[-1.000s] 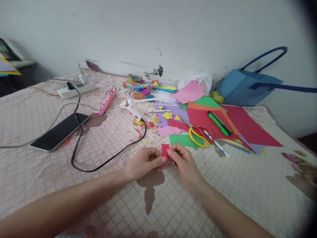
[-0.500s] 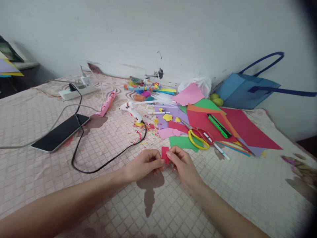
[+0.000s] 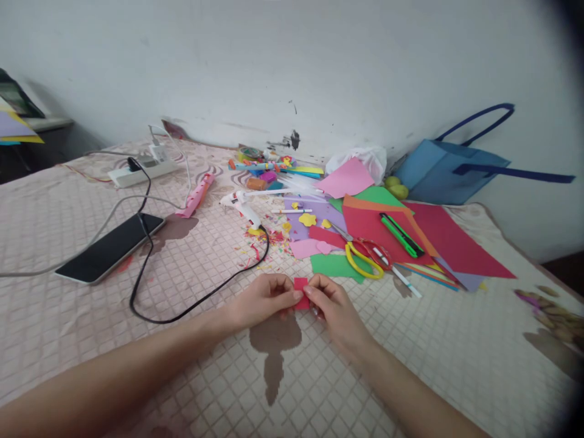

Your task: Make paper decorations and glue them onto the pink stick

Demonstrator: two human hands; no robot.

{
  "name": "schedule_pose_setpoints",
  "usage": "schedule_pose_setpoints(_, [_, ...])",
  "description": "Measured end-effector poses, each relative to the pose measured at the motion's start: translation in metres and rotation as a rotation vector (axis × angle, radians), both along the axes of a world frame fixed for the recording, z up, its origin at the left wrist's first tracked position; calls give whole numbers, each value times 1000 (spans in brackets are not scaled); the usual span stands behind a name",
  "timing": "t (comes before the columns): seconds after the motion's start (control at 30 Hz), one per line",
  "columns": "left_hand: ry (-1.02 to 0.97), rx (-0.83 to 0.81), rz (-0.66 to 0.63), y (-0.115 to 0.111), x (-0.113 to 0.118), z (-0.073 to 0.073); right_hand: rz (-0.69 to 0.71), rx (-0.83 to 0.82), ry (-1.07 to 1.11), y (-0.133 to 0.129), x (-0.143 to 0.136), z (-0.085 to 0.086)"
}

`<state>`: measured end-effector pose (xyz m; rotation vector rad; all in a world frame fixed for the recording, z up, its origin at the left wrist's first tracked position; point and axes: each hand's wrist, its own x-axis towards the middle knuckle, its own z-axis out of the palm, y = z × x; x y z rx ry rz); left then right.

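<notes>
Head view: small red paper piece [image 3: 301, 293] held between both hands, just above or on the patterned tablecloth [image 3: 191, 377], contact not clear. Left edge is pinched by the left hand [image 3: 269, 298], thumb on top, fingers curled; right edge is pinched by the right hand [image 3: 332, 301], same narrow grip. Green paper [image 3: 335, 266] is seen just beyond the hands, next to scissors [image 3: 349, 254] with yellow and red handles. White stick [image 3: 406, 283] is laid to the right of the scissors. Green cutter [image 3: 401, 235] is placed on the stacked red sheet [image 3: 365, 234]. Yellow flower cutout [image 3: 307, 220] is laid on the purple sheet [image 3: 296, 226]. White glue gun [image 3: 246, 212] is set down farther left, near colored paper scraps [image 3: 274, 243]; its black cord [image 3: 171, 319] is looped to the left, crossing a dark tablet [image 3: 112, 248]. Power strip [image 3: 141, 173] is located behind the tablet. Pink sheet [image 3: 347, 177] is propped by the plastic bag [image 3: 374, 159]; blue bag [image 3: 451, 170] is seen at back right, near green fruit [image 3: 396, 190].
</notes>
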<state>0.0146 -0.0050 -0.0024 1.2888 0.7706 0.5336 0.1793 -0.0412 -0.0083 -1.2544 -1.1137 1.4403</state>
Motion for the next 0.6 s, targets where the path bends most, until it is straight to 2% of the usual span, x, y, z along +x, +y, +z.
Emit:
schedule_pose_setpoints(0.2, [-61,-74,92,0,0,2,58,6,-7,0,1,1])
schedule_pose_setpoints(0.43, [-45,-89,36,5,-2,5,70,13,-1,-2,0,0])
schedule_pose_setpoints(0.6, [-76,-134,107,6,-2,3,79,9,20,-3,-2,0])
